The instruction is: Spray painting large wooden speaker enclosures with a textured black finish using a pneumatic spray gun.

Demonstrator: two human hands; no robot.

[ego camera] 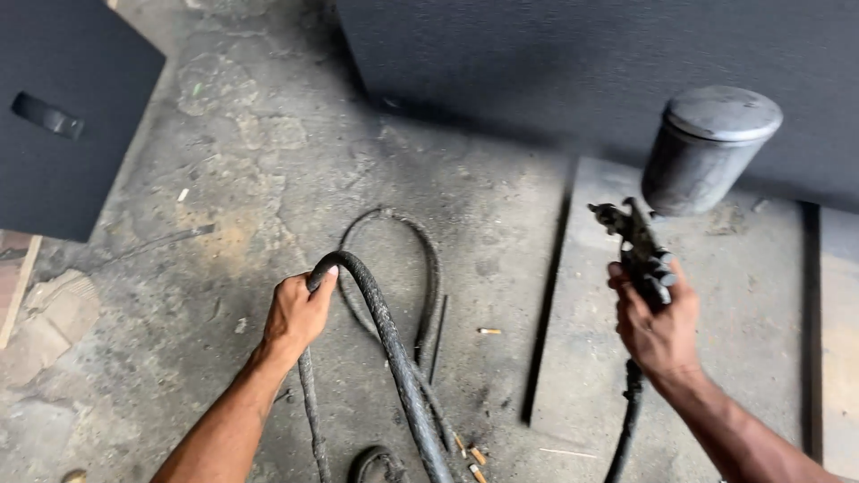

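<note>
Nearest the camera, the left hand (300, 313) is clenched around the thick black rubber air hose (394, 349), gripping it at the top of a raised bend so that one length drops past the wrist and the other slopes down toward the bottom edge of the view. Beyond that hand a slack loop of the hose lies on the stained grey concrete floor (242, 179) — not yet drawn straight. A few cigarette butts (489, 331) lie to the right of the loop and lower down.

The right hand (658, 326) is closed around the grip of the grimy dark metal spray gun (640, 250), held up at about the same height as the left hand, nozzle pointing away; its grey lidded paint cup (709, 148) stands above and beyond the fingers, and a hose hangs below the wrist.

Judging from this, the gun is in hand and the hose is being managed — whether spraying is going on cannot be told. Farther off, ahead of both hands, the large dark grey panel (582, 54) looks evenly coated, as does the dark flat board with a black handle (63, 116) to the far left.
</note>
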